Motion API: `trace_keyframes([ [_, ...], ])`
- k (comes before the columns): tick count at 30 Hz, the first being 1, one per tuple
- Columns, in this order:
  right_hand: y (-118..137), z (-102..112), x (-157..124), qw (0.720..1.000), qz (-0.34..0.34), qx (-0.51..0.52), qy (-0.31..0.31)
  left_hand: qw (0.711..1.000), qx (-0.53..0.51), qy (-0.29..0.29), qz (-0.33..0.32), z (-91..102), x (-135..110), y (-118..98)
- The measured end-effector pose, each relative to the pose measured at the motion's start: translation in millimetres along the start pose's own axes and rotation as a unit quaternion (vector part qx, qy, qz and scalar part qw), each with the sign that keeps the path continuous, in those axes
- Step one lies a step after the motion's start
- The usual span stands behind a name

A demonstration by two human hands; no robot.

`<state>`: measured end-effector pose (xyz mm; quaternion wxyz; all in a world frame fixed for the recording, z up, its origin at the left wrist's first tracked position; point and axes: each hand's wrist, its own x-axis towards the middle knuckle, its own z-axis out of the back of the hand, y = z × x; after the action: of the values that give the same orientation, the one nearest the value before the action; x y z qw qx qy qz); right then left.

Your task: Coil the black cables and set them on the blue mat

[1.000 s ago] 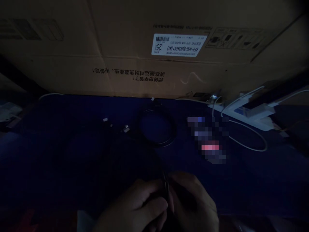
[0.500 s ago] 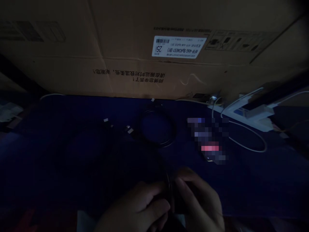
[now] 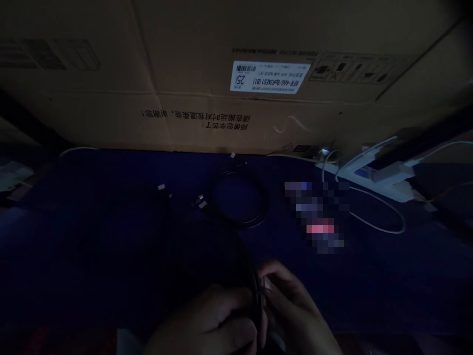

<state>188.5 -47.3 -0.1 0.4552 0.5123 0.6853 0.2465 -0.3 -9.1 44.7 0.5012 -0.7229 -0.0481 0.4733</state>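
Observation:
The scene is very dark. At the bottom centre, my left hand [image 3: 210,323] and my right hand [image 3: 295,310] are closed together around a thin black cable [image 3: 256,288] that runs between them. Both hands have fingers curled and pinched on it. On the dark blue surface [image 3: 92,236] farther away lies a coiled black cable [image 3: 239,199], with small pale connector ends [image 3: 199,201] to its left.
A large cardboard box [image 3: 236,74] with a white label [image 3: 269,77] stands along the back. A white power strip [image 3: 384,173] with white cords [image 3: 377,217] sits at the right. A blurred patch lies right of the coil. Pale objects [image 3: 11,175] lie at far left.
My hands have shifted slightly on the cable, my right hand's fingers rising and pinching nearer the middle. The view has tipped down a little. The coil has not moved.

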Motion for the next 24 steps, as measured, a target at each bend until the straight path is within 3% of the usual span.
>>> trace_keyframes([
  [1,-3.1,2.8,-0.9,0.992,0.08,-0.082,-0.057,1.0,-0.011,0.0,0.006,0.2,0.2,2.1],
  [2,-5.6,5.7,-1.4,0.966,0.172,-0.162,-0.106,1.0,-0.027,0.001,0.014,0.3,0.6,4.0],
  [5,-7.9,12.9,-0.8,0.835,0.396,-0.347,-0.159,0.998,-0.061,0.009,0.035,-0.1,2.3,8.2],
  [8,-2.5,15.4,0.1,0.752,0.47,-0.441,-0.139,0.998,-0.057,0.006,0.023,-2.0,2.7,8.4],
  [12,7.2,13.2,-0.9,0.707,0.491,-0.496,-0.116,0.998,-0.064,0.005,0.017,-3.5,1.3,6.6],
  [14,10.3,11.4,-2.2,0.724,0.468,-0.494,-0.11,0.998,-0.056,0.015,0.018,-3.1,2.0,7.0],
  [15,11.5,10.6,-2.7,0.754,0.438,-0.478,-0.104,0.998,-0.054,0.023,0.016,-2.8,3.0,7.4],
  [18,14.8,8.8,-2.2,0.915,0.239,-0.321,-0.041,0.997,-0.06,0.038,0.002,-2.7,7.3,6.0],
  [19,16.0,8.4,-1.1,0.962,0.144,-0.231,-0.005,0.997,-0.062,0.044,-0.004,-3.0,8.5,4.0],
  [20,17.2,8.2,0.3,0.989,0.049,-0.133,0.037,0.997,-0.059,0.05,-0.011,-3.3,9.2,1.2],
  [22,18.7,8.3,3.6,0.989,-0.099,0.038,0.104,0.997,-0.049,0.061,-0.019,-4.0,9.1,-5.9],
  [24,18.1,8.9,6.2,0.969,-0.163,0.128,0.132,0.997,-0.038,0.059,-0.019,-4.3,7.7,-12.1],
])
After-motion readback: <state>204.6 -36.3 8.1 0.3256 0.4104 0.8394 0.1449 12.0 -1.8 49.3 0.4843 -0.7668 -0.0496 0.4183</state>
